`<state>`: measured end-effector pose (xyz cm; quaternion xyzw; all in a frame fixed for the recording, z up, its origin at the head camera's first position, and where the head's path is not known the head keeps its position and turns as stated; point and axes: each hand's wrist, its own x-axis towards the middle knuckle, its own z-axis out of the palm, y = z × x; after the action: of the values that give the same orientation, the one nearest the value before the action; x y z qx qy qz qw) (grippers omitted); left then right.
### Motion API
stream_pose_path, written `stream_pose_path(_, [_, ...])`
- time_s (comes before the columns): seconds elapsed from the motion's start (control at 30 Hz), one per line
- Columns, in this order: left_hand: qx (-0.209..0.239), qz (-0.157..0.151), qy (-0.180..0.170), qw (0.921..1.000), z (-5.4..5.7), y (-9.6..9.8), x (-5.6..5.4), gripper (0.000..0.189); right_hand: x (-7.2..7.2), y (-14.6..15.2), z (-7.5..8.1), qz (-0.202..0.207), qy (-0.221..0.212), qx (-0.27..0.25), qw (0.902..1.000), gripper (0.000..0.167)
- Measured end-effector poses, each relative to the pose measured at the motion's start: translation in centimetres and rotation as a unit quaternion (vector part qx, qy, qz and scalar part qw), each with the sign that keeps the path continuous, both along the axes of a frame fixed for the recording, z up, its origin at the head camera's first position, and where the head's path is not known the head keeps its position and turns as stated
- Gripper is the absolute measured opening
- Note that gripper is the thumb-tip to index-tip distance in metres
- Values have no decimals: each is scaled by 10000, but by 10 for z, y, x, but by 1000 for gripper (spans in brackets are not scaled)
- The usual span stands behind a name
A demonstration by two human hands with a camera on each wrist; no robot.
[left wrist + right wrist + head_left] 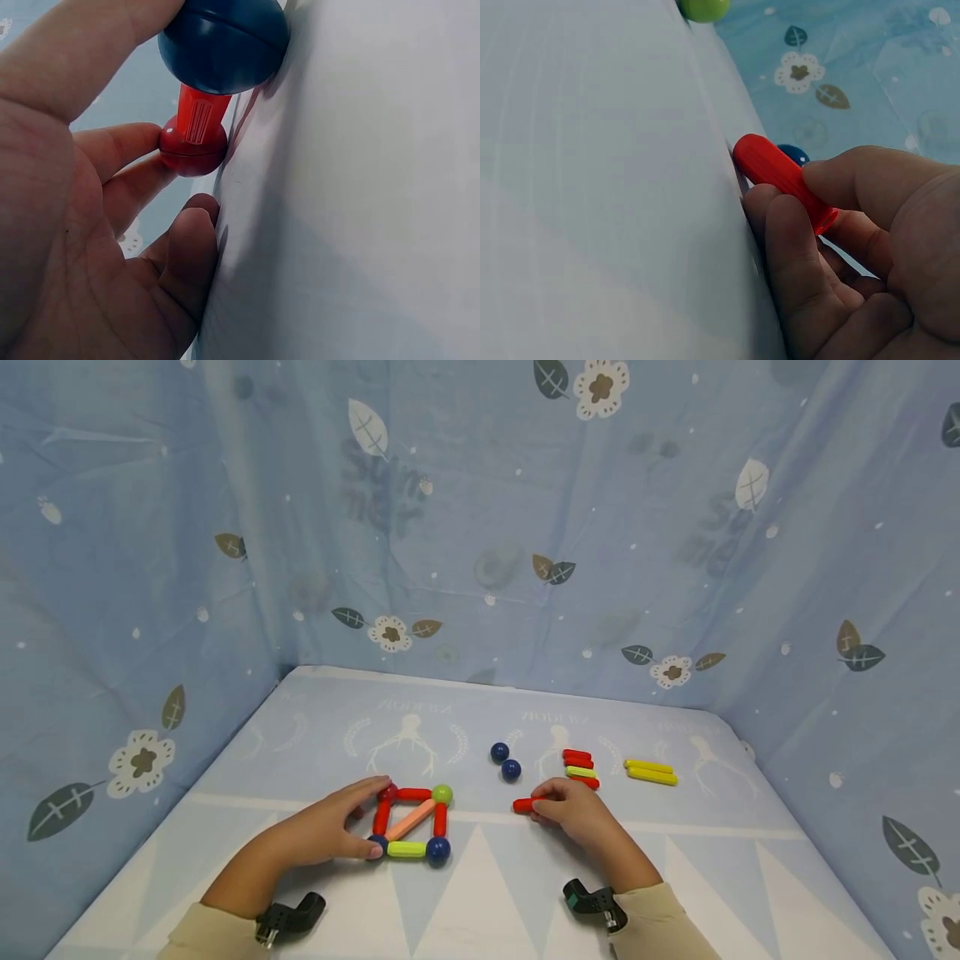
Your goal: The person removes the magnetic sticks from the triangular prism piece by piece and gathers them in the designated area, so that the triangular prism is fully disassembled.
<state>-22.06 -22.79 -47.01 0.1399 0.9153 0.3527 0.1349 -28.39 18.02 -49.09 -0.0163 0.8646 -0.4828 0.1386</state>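
Note:
My left hand [318,831] holds the left side of a flat square frame of magnetic rods and balls, thumb at a dark blue ball [225,45] and a finger at a red ball [193,150]. A red rod [201,114] joins those two balls. The frame's other corners are a green ball [442,795] and a second blue ball [438,851]. An orange rod [412,820] runs diagonally across it, and a lime rod [407,849] forms the near side. Between thumb and fingers, my right hand [576,812] pinches a loose red magnetic rod [780,176] low over the table.
Two dark blue balls [511,770] lie beyond the hands, near the middle. Behind the right hand is a row of short red rods [577,754] with a lime rod [581,772] among them. Two yellow rods [651,776] lie farther right. Patterned blue curtain [495,527] surrounds the table.

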Motion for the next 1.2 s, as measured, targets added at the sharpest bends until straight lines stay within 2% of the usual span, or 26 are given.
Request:
stream_pose_path(0.2, [-34, 31, -32, 10000, 1, 1, 1, 107, 1, 13, -1, -317, 79, 145, 9994, 11])
stream_pose_path(0.47, [-1, 90, -151, 9998, -6, -1, 7, 108, 6, 31, -2, -690, 81, 321, 9971, 15])
stream_pose_path(0.77, [-21, 28, 2, 10000, -1, 1, 1, 107, -1, 54, 1, -1184, 66, 505, 9917, 18])
stream_pose_path(1.2, [-37, 77, -71, 9999, 0, 2, 1, 107, -5, 63, -1, -1580, 173, 266, 9869, 23])
